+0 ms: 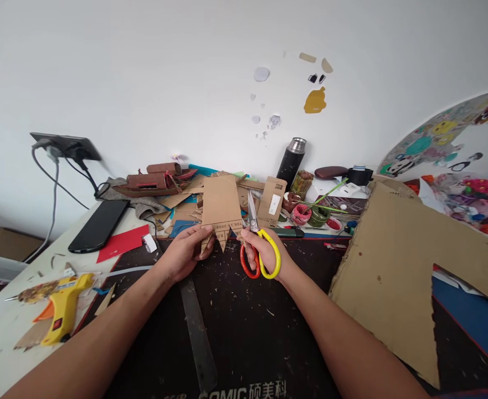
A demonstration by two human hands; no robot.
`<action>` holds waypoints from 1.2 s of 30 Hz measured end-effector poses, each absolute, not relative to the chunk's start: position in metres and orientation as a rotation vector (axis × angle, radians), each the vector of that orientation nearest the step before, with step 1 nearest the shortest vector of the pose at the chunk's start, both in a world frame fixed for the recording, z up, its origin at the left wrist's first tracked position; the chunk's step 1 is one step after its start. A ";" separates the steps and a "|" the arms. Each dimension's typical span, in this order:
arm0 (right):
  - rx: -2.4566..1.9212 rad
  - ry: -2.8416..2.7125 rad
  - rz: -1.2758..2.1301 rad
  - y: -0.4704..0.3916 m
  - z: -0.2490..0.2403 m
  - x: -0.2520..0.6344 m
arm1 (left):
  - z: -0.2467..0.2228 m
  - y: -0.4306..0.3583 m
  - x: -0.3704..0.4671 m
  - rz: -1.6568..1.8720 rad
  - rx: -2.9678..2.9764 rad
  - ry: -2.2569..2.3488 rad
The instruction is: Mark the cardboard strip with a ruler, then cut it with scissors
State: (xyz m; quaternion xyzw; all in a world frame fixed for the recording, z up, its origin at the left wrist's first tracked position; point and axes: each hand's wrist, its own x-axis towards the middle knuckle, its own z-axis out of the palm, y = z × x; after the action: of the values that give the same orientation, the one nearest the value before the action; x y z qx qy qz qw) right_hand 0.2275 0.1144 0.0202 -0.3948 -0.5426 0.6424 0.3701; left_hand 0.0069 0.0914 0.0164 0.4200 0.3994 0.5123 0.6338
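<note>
Between my two hands is a brown cardboard piece [222,200] with pointed, zigzag teeth along its near edge and printed letters above them. The fingers of my left hand [188,249] pinch its lower left corner. My right hand [264,252] grips scissors [270,254] with one red and one yellow handle loop, blades pointing away from me. The thumb and fingertips of that hand also touch the cardboard's lower right corner. The blades look closed and lie to the right of the cardboard. Below both hands lies a dark mat [244,327].
A yellow glue gun [67,305], a black phone [99,224] and red paper [123,243] lie at left. A clear ruler [199,338] rests on the mat. Behind are cardboard scraps [185,211], paint jars [302,213] and a black thermos [292,160]. A large cardboard sheet [393,277] occupies the right.
</note>
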 end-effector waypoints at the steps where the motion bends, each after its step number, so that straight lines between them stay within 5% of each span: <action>1: -1.016 -1.388 1.651 0.115 0.020 0.228 | 0.017 0.091 0.007 1.175 0.960 0.912; 36: -1.088 -1.376 1.598 0.109 0.021 0.224 | 0.011 0.088 0.010 1.088 1.018 0.954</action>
State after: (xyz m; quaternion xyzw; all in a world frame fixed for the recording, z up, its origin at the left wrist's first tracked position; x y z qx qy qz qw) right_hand 0.2243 0.1090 0.0213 -0.4249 -0.5376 0.6244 0.3749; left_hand 0.0096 0.0877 0.0106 0.4454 0.4170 0.4756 0.6337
